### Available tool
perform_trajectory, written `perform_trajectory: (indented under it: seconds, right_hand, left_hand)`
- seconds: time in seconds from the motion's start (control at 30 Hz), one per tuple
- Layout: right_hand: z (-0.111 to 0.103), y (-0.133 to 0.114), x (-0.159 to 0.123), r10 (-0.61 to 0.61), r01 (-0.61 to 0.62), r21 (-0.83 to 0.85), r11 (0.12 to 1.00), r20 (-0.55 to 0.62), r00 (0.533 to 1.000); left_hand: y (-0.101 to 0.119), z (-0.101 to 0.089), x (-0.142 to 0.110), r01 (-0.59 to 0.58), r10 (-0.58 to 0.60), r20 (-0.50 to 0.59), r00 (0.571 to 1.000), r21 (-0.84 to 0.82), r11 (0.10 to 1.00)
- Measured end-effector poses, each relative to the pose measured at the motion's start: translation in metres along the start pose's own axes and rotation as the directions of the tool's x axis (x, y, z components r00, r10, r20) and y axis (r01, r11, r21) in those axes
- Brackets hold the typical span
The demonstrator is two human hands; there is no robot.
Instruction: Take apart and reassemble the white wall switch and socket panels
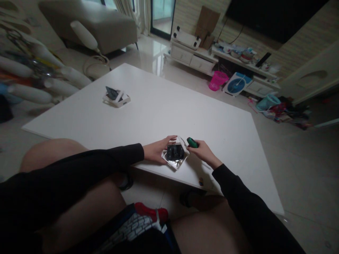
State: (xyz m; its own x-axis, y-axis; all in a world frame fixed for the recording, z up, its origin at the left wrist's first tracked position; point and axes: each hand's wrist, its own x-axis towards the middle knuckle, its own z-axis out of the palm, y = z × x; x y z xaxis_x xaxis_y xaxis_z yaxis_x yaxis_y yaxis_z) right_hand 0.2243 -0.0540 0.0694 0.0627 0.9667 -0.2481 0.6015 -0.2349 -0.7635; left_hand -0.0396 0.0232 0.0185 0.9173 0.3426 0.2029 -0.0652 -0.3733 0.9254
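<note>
A small white square case (175, 167) stands near the front edge of the white table. On top of its open inside sits a black block (175, 152), and a white panel leans up at its right. My left hand (158, 151) grips the case from the left, fingers curled round its far side. My right hand (202, 151) is closed at the right of the case, holding a green-handled screwdriver (192, 142); its shaft cannot be made out. The fingertips of this hand are beside the white panel, perhaps touching it.
A similar white case (120, 102) with dark parts standing out of it lies at the table's far left. A small orange-and-dark item (201, 181) rests by the front edge. White rounded chair parts (30, 93) crowd the left side. My knees are under the table edge.
</note>
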Motion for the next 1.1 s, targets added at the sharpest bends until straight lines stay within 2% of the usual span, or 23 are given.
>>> perform_trajectory:
  seconds: [0.2, 0.37, 0.47, 0.6, 0.73, 0.9, 1.1]
  right_hand:
    - [0.007, -0.005, -0.003, -0.035, 0.034, -0.008, 0.999, -0.014, 0.999]
    - [0.005, -0.008, -0.006, -0.087, 0.087, 0.023, 0.996, 0.005, 0.996]
    - [0.004, -0.009, -0.006, -0.111, 0.112, 0.040, 0.993, -0.030, 0.993]
    - [0.003, -0.008, -0.004, -0.082, 0.085, 0.030, 0.996, -0.090, 0.993]
    - [0.003, -0.006, -0.003, -0.061, 0.060, -0.008, 0.998, -0.129, 0.990]
    - [0.004, -0.004, -0.003, -0.062, 0.059, -0.026, 0.998, -0.109, 0.992]
    - [0.003, -0.004, -0.003, -0.065, 0.061, -0.044, 0.997, -0.090, 0.994]
  left_hand:
    - [-0.006, 0.007, -0.001, 0.062, -0.064, -0.096, 0.993, -0.022, 0.998]
    - [0.001, 0.004, -0.001, 0.060, -0.062, -0.040, 0.997, -0.056, 0.997]
    - [0.003, 0.001, -0.001, 0.019, -0.017, -0.067, 0.998, 0.037, 0.999]
    - [0.007, -0.003, 0.000, 0.002, 0.016, -0.103, 0.995, 0.172, 0.985]
    - [0.009, -0.006, 0.001, -0.014, 0.040, -0.093, 0.995, 0.262, 0.965]
    - [0.013, -0.007, 0.001, 0.006, 0.033, -0.122, 0.992, 0.308, 0.951]
    - [0.014, -0.009, 0.002, -0.047, 0.084, -0.108, 0.991, 0.312, 0.949]
